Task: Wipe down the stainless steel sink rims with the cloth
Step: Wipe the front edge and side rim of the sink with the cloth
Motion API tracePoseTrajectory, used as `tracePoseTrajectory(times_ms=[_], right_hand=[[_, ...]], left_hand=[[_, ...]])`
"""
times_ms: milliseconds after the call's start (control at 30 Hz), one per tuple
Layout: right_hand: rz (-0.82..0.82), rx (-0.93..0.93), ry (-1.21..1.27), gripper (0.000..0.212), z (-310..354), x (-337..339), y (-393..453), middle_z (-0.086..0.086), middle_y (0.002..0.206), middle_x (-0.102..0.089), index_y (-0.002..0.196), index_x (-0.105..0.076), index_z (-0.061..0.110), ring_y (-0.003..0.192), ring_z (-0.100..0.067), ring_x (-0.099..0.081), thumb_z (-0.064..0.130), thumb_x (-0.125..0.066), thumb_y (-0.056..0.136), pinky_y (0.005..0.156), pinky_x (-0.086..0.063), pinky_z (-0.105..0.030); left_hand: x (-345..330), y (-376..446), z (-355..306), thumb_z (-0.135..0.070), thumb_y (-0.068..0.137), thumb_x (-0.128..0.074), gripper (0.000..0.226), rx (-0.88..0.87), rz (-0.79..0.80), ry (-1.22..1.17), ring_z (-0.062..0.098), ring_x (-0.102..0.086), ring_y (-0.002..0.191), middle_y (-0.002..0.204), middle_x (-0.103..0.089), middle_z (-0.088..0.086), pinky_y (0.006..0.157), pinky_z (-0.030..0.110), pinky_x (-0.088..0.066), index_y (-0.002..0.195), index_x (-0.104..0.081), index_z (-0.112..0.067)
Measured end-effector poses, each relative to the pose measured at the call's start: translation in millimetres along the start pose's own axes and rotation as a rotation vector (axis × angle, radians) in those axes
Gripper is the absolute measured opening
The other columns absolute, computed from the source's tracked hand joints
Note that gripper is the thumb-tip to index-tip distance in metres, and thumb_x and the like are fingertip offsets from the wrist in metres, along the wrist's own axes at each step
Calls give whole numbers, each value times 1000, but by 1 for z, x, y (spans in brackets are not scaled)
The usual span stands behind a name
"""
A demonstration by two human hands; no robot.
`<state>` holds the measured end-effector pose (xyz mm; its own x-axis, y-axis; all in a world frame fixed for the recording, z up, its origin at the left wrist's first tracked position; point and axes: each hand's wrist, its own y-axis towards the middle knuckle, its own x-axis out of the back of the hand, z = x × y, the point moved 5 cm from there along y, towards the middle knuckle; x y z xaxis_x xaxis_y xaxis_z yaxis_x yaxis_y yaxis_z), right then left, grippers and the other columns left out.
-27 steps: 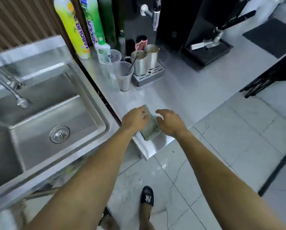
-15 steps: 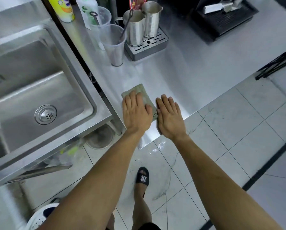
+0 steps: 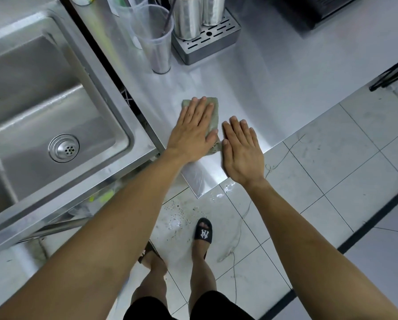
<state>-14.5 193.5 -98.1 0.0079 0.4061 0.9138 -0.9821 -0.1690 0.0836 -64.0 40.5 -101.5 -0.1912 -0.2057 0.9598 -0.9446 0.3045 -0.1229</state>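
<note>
A folded grey-green cloth lies flat on the steel counter, near its front corner. My left hand rests palm down on top of the cloth, fingers straight and together, covering most of it. My right hand lies flat on the bare counter just right of the cloth, its thumb at the cloth's lower edge. The stainless steel sink sits to the left, and its right rim runs beside the counter across a narrow dark gap.
Clear plastic cups and steel jugs on a grey drip tray stand behind the cloth. A drain sits in the sink basin. Below are a tiled floor, my legs and black slippers.
The cloth went from gripped at the counter's front edge to pressed flat further back. My left hand slid up over it; my right hand came off the cloth onto bare steel.
</note>
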Motion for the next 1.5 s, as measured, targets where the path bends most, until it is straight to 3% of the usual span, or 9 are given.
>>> tracePoseTrajectory(times_ms=[133,267,500,600,700,833,1100,1333,1500], right_hand=[[22,-20,-6,54,-1,-1,0,-7,168,-31,159,-39,16,158,-27,-21,33,-27,109,130,-10,-41],[72,-70,9,58,6,0,0,-7,171,-22,162,-31,14,160,-27,-11,35,-21,109,131,-4,-43],[153,-134,219,62,58,-9,1,-16,171,-17,161,-30,7,160,-34,-5,35,-22,105,131,1,-45],[161,-72,205,59,87,-26,-2,-17,171,-16,161,-33,10,160,-35,-4,34,-24,107,129,5,-42],[191,-15,218,59,109,-37,-5,-17,171,-16,161,-32,8,160,-33,-5,33,-26,108,128,7,-39],[231,86,270,58,136,-44,-8,-13,171,-17,162,-27,7,161,-29,-5,31,-26,109,128,8,-33],[263,225,226,56,178,-67,7,-14,171,-19,161,-29,6,160,-30,-8,29,-28,110,128,6,-33],[308,550,18,60,225,-93,-6,-18,170,-21,161,-27,4,160,-33,-11,33,-23,109,130,0,-43],[245,597,-39,58,228,-100,-9,-16,167,-30,159,-34,3,159,-31,-19,32,-22,111,131,-6,-43]], left_hand=[[9,-4,8,-40,101,-11,71,-81,-8,-32,28,-6,161,173,-10,10,130,40,0,164,-17,-9],[19,-36,17,-25,106,-27,57,13,-119,-272,31,-27,156,165,-35,16,129,44,-19,156,-37,0],[88,-127,86,-16,107,-36,54,334,-410,-225,26,-11,160,170,-26,6,131,41,-10,160,-30,-12],[65,-150,112,-28,110,-30,59,444,-241,-71,30,-3,160,173,-12,11,130,41,2,164,-17,-9],[29,-151,116,-44,109,-24,66,510,-52,-81,35,-9,159,173,-11,15,130,47,-4,164,-13,-8],[28,-144,106,-43,109,-17,65,616,-129,-139,38,-18,157,171,-19,16,129,48,-9,163,-22,-7],[20,-207,126,-38,110,-26,55,485,-206,-134,24,-25,157,167,-35,3,128,39,-14,160,-37,-18],[26,-248,181,-39,108,-15,60,785,-223,-118,33,-23,156,167,-33,9,129,45,-13,162,-31,-18],[23,-217,146,-38,110,-21,57,563,-218,-112,29,-22,158,168,-32,6,129,46,-16,161,-35,-18]])
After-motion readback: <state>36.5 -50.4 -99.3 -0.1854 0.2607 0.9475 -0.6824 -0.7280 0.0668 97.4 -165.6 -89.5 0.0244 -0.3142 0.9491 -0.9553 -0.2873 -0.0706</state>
